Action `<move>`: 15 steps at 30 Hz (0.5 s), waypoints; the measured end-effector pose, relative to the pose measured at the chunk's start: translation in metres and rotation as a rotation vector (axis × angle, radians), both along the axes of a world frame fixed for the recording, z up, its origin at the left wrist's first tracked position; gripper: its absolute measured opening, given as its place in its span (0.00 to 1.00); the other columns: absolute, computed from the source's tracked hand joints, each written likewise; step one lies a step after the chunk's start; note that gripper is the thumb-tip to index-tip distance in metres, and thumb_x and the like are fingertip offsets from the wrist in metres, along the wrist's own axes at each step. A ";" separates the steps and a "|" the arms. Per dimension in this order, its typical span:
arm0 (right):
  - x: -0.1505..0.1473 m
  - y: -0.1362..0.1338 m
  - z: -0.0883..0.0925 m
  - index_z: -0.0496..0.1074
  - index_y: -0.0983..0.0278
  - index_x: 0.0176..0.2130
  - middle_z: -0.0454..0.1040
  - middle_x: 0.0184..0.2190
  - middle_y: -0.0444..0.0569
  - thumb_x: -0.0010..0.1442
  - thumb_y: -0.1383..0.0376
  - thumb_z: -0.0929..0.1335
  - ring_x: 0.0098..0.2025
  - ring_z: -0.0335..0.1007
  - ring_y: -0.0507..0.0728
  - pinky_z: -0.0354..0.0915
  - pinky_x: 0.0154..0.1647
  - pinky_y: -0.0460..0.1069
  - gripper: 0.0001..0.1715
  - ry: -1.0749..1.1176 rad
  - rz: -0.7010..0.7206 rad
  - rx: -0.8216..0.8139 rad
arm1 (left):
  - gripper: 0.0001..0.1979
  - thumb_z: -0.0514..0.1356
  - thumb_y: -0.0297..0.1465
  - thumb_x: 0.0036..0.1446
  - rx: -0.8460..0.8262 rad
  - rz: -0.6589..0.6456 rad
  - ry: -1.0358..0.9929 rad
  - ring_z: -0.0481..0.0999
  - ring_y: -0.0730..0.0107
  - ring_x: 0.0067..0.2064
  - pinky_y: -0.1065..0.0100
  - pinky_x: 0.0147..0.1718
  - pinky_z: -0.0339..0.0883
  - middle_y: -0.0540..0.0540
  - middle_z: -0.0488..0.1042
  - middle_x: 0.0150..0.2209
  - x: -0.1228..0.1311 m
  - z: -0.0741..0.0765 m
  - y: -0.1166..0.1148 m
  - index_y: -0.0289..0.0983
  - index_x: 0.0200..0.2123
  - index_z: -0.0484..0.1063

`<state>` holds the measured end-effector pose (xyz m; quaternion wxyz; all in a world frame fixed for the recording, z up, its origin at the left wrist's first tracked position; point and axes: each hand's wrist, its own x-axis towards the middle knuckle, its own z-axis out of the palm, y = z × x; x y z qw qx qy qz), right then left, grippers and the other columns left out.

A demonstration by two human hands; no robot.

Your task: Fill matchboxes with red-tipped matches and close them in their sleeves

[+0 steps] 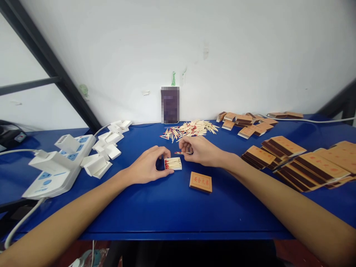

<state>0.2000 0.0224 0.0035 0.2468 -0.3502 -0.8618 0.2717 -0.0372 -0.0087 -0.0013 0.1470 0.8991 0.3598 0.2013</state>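
Note:
My left hand point(151, 165) grips the left end of a small white matchbox tray point(181, 167), thumb on the near side and fingers on the far side. Red-headed matches point(172, 163) lie side by side in that tray. Just to its right, my right hand point(196, 150) pinches a few matches point(180, 152), their red heads pointing left. A loose heap of matches point(194, 128) spreads beyond my right hand. Nearer to me rests an orange matchbox cover point(200, 181) with red characters; whether a tray is inside cannot be seen.
White empty trays point(107, 142) are piled at left, beside a power strip point(66, 167) with plugs and cables. Orange covers point(244, 122) lie at back right; stacked matchboxes point(303, 159) stand nearer. A dark pixelated object point(170, 105) leans on the wall behind the blue table point(167, 211).

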 end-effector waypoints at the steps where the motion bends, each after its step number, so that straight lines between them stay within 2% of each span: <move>1: 0.000 -0.002 0.003 0.64 0.62 0.36 0.72 0.29 0.42 0.48 0.75 0.66 0.29 0.67 0.51 0.64 0.32 0.47 0.14 0.027 -0.003 0.001 | 0.16 0.65 0.40 0.55 -0.001 0.023 -0.003 0.69 0.67 0.38 0.64 0.39 0.63 0.50 0.71 0.37 0.000 -0.001 0.001 0.38 0.40 0.65; 6: -0.008 -0.015 0.013 0.65 0.63 0.35 0.72 0.29 0.42 0.51 0.74 0.67 0.30 0.68 0.50 0.64 0.33 0.46 0.11 0.081 0.059 0.021 | 0.19 0.66 0.41 0.53 -0.022 0.055 -0.034 0.69 0.68 0.37 0.65 0.38 0.63 0.50 0.70 0.36 0.001 -0.003 0.002 0.39 0.41 0.64; 10: -0.017 -0.019 0.006 0.67 0.63 0.36 0.72 0.28 0.41 0.52 0.74 0.68 0.28 0.67 0.49 0.62 0.31 0.45 0.10 -0.012 0.146 0.106 | 0.18 0.66 0.42 0.53 -0.021 0.044 -0.044 0.70 0.67 0.37 0.65 0.38 0.63 0.50 0.71 0.37 0.003 -0.001 0.001 0.39 0.40 0.65; 15: -0.020 -0.020 0.001 0.70 0.64 0.37 0.75 0.29 0.43 0.56 0.74 0.67 0.29 0.69 0.49 0.62 0.32 0.45 0.08 -0.014 0.141 0.164 | 0.17 0.65 0.42 0.54 -0.001 0.026 -0.025 0.70 0.66 0.39 0.65 0.39 0.63 0.50 0.71 0.36 0.004 -0.001 0.001 0.39 0.39 0.66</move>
